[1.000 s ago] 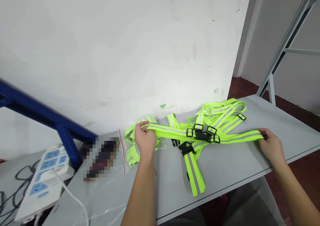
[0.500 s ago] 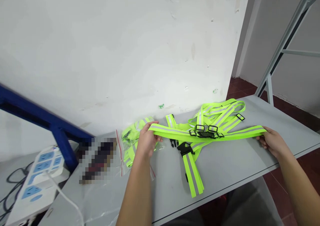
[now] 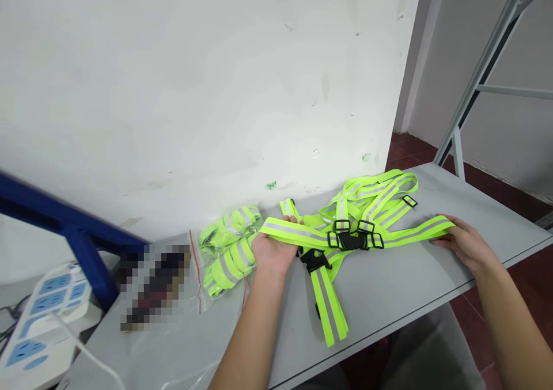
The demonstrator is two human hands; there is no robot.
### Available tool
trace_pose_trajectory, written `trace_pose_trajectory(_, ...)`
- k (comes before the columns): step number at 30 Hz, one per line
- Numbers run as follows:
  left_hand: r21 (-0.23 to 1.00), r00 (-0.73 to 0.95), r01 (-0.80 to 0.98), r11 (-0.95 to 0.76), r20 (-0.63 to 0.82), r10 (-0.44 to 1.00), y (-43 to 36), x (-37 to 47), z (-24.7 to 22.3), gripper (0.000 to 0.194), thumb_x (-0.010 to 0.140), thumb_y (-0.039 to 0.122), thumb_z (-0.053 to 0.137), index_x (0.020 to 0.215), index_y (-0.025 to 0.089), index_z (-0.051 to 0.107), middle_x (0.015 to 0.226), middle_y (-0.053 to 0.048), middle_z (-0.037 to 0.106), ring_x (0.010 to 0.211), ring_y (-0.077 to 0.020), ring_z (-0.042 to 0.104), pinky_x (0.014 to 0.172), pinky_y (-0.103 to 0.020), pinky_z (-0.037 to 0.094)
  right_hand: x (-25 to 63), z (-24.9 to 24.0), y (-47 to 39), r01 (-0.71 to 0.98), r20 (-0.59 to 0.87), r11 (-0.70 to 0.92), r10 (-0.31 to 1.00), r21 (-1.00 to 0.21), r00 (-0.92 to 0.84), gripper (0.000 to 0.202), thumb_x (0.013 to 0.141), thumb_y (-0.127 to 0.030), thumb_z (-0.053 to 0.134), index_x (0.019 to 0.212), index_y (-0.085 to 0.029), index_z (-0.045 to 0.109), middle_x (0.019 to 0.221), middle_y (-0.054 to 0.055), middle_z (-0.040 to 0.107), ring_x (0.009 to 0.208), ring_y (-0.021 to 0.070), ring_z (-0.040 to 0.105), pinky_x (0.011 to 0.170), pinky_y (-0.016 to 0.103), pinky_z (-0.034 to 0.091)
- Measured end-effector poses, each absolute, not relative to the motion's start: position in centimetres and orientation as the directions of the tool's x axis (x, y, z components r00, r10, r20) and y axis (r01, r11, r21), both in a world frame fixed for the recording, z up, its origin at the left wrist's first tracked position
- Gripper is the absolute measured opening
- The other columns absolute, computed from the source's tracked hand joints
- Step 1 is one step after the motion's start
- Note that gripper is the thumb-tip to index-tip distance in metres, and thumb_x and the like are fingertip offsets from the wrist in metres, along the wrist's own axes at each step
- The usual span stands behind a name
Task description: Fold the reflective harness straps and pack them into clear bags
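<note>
A fluorescent yellow-green reflective strap (image 3: 302, 233) with a silver stripe stretches across a loose bundle of matching straps. Black adjusters and a black buckle (image 3: 352, 241) sit at its middle. My left hand (image 3: 276, 253), palm turned up, holds the folded left end; the strap partly hides its fingers. At the right end, my right hand (image 3: 464, 243) pinches the strap between thumb and fingers. Behind lies a heap of looped straps (image 3: 380, 191) with black slides. Below, another black buckle (image 3: 314, 260) joins a folded length of strap (image 3: 329, 309) pointing towards the table's front edge.
Clear zip bags (image 3: 228, 252) with rolled reflective straps lie left of my left hand. Farther left are a pixelated item (image 3: 158, 289), a white power strip (image 3: 47, 315) and a blue metal frame (image 3: 86, 234). The grey table (image 3: 466, 197) meets a white wall (image 3: 194, 90).
My left hand has moved right and turned palm up under the strap. The strap's middle has dropped slightly and its buckle now faces up more. The view has shifted a little.
</note>
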State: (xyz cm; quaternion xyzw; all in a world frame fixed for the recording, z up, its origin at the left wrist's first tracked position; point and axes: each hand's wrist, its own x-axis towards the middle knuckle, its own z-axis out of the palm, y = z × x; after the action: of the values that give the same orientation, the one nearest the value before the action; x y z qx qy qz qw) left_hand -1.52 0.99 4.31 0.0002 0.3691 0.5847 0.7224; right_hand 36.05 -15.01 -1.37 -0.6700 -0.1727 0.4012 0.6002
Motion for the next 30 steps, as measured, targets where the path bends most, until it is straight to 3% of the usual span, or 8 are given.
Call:
trace_pose_trajectory(5, 0.392, 0.089, -0.865, 0.313, -0.495, 0.864, 0.8, -1.3, 3.2, 0.025, 0.084, 0.025, 0.031, 0.076, 0.018, 0.054, 0.068, -0.005, 0.061, 0.058, -0.0194, 0.061, 0.071, -0.046, 0.054, 35.5, -1.6, -15.0, -0.434, -0.295, -0.084, 0.845, -0.897, 0.446, 0.02, 0.066, -0.017, 0.06, 0.085, -0.016, 0.067, 0.098, 0.01, 0.072, 0.098, 0.0257, 0.066, 0.083, 0.037, 0.058)
trace_pose_trajectory(11, 0.571, -0.009, -0.776, 0.269, -0.436, 0.9, 0.0, -0.8, 2.4, 0.029, 0.078, 0.043, 0.032, 0.077, 0.022, 0.051, 0.072, -0.006, 0.058, 0.068, -0.0217, 0.061, 0.074, -0.046, 0.053, 31.8, -0.9, -14.8, -0.652, -0.308, 0.111, 0.814, -0.75, 0.493, 0.02, 0.073, -0.029, 0.05, 0.083, -0.018, 0.062, 0.094, 0.012, 0.071, 0.103, 0.028, 0.066, 0.085, 0.043, 0.057)
trace_pose_trajectory(14, 0.748, -0.125, -0.639, 0.18, -0.331, 0.935, -0.6, -0.5, 2.6, 0.046, 0.075, 0.059, 0.021, 0.087, 0.025, 0.05, 0.083, -0.007, 0.059, 0.082, -0.024, 0.064, 0.073, -0.042, 0.054, 28.7, -0.9, -14.5, -0.607, -0.307, 0.157, 0.749, -0.779, 0.587, 0.019, 0.079, -0.039, 0.056, 0.086, -0.021, 0.059, 0.092, 0.006, 0.07, 0.103, 0.0237, 0.066, 0.087, 0.038, 0.056)
trace_pose_trajectory(18, 0.846, -0.235, -0.532, 0.039, -0.192, 0.953, -1.9, 1.0, 2.9, 0.064, 0.08, 0.067, 0.008, 0.106, 0.026, 0.049, 0.096, -0.007, 0.061, 0.095, -0.0229, 0.065, 0.078, -0.035, 0.055, 25.1, -1.5, -13.6, -0.491, -0.288, 0.099, 0.705, -0.865, 0.649, 0.033, 0.07, -0.03, 0.074, 0.097, -0.021, 0.058, 0.102, 0.006, 0.071, 0.11, 0.0218, 0.063, 0.092, 0.031, 0.054)
trace_pose_trajectory(21, 0.835, -0.248, -0.547, 0.061, -0.231, 0.941, -3.2, 3.1, 3.0, 0.045, 0.087, 0.059, 0.032, 0.109, 0.025, 0.052, 0.102, -0.006, 0.063, 0.103, -0.0203, 0.064, 0.083, -0.032, 0.053, 23.8, -2.0, -12.9, -0.387, -0.259, 0.008, 0.729, -0.922, 0.633, 0.046, 0.069, -0.032, 0.075, 0.109, -0.021, 0.056, 0.112, 0.007, 0.07, 0.112, 0.0233, 0.063, 0.093, 0.035, 0.053)
trace_pose_trajectory(23, 0.832, -0.215, -0.546, 0.101, -0.255, 0.943, -4.0, 4.4, 2.8, 0.03, 0.082, 0.042, 0.057, 0.105, 0.023, 0.056, 0.105, -0.005, 0.064, 0.105, -0.0188, 0.063, 0.085, -0.029, 0.052, 23.4, -2.4, -12.5, -0.286, -0.211, -0.027, 0.741, -0.958, 0.637, 0.048, 0.07, -0.034, 0.073, 0.113, -0.02, 0.057, 0.114, 0.007, 0.07, 0.111, 0.0243, 0.063, 0.092, 0.038, 0.053)
trace_pose_trajectory(25, 0.819, -0.149, -0.549, 0.165, -0.291, 0.945, -4.5, 5.2, 2.3, 0.032, 0.073, 0.027, 0.071, 0.102, 0.02, 0.058, 0.106, -0.004, 0.065, 0.102, -0.0186, 0.064, 0.082, -0.028, 0.052, 23.2, -2.7, -12.2, -0.221, -0.174, -0.034, 0.738, -0.975, 0.652, 0.043, 0.072, -0.037, 0.068, 0.111, -0.019, 0.06, 0.114, 0.008, 0.069, 0.111, 0.0248, 0.062, 0.091, 0.038, 0.051)
trace_pose_trajectory(30, 0.761, -0.082, -0.589, 0.27, -0.389, 0.917, -4.4, 5.3, 1.0, 0.017, 0.082, 0.023, 0.061, 0.098, 0.019, 0.058, 0.103, -0.008, 0.07, 0.092, -0.0194, 0.068, 0.075, -0.03, 0.054, 23.2, -3.4, -11.6, -0.181, -0.127, 0.008, 0.68, -0.983, 0.722, 0.039, 0.08, -0.04, 0.051, 0.11, -0.017, 0.06, 0.112, 0.009, 0.067, 0.107, 0.0235, 0.06, 0.084, 0.034, 0.05)
